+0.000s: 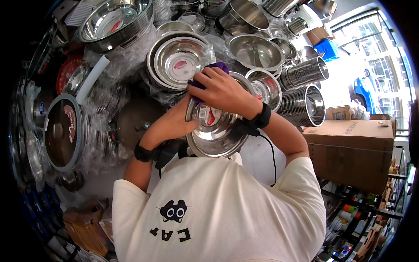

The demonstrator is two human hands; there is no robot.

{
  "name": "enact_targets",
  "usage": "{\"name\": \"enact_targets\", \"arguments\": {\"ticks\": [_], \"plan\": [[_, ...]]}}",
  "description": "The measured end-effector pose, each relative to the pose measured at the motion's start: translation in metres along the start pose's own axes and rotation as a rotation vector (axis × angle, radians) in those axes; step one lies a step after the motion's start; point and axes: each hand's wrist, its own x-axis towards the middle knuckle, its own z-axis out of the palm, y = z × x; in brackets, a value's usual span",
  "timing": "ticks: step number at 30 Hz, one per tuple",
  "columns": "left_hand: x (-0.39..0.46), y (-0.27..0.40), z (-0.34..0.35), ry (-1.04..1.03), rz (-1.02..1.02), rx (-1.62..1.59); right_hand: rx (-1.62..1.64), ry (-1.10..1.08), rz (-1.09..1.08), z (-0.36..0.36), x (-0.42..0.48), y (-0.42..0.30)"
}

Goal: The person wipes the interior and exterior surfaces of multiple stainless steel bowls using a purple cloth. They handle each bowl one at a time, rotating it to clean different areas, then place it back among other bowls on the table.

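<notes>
A shiny stainless steel basin (216, 144) is tilted up against my chest, with a red-and-white label (212, 116) on its inner bottom. My left hand (173, 122) grips the basin's left rim, thumb over the inside edge. In my right hand (224, 90) is a purple cloth (219, 66), bunched under the fingers at the basin's far rim. The right hand and wrist cover part of the basin's upper side. Just beyond stands a stack of nested steel basins (178, 49), and to the right a smaller steel basin (263, 85) with a label.
A divided steel pot (253, 52) sits behind, near ribbed stacks of steel containers (291, 104). A large cardboard box (350, 144) is at right. Left are a glass lid (60, 144), plastic-wrapped lids (101, 124) and a white tube (93, 78). A black cable (274, 154) hangs from my right wrist.
</notes>
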Motion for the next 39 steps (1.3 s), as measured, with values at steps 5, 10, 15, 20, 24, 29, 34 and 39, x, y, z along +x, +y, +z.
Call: {"name": "enact_targets", "arguments": {"ticks": [5, 10, 15, 20, 24, 29, 34, 39], "plan": [[-0.009, 0.006, 0.002, 0.042, -0.004, -0.049, 0.095, -0.037, 0.102, -0.001, -0.001, 0.008], [-0.018, -0.009, 0.008, 0.11, 0.133, -0.019, 0.25, -0.008, 0.612, 0.013, -0.041, 0.03], [-0.025, -0.013, 0.013, 0.079, -0.004, -0.138, 0.192, 0.124, 0.932, 0.041, -0.096, 0.016], [-0.027, -0.006, 0.01, 0.074, -0.006, -0.103, 0.199, 0.266, 1.184, 0.051, -0.137, -0.011], [-0.03, -0.015, 0.009, 0.113, 0.032, -0.104, 0.525, 0.226, 1.484, 0.046, -0.156, -0.037], [-0.031, -0.016, 0.002, 0.075, -0.028, -0.217, 1.04, 0.508, 1.547, 0.062, -0.176, -0.067], [-0.037, -0.007, -0.013, 0.206, -0.094, -0.023, 1.02, 0.57, 1.467, 0.031, -0.163, -0.049], [-0.035, -0.007, -0.036, 0.2, -0.104, -0.022, 0.548, 0.372, 1.226, -0.031, -0.127, -0.036]]}}
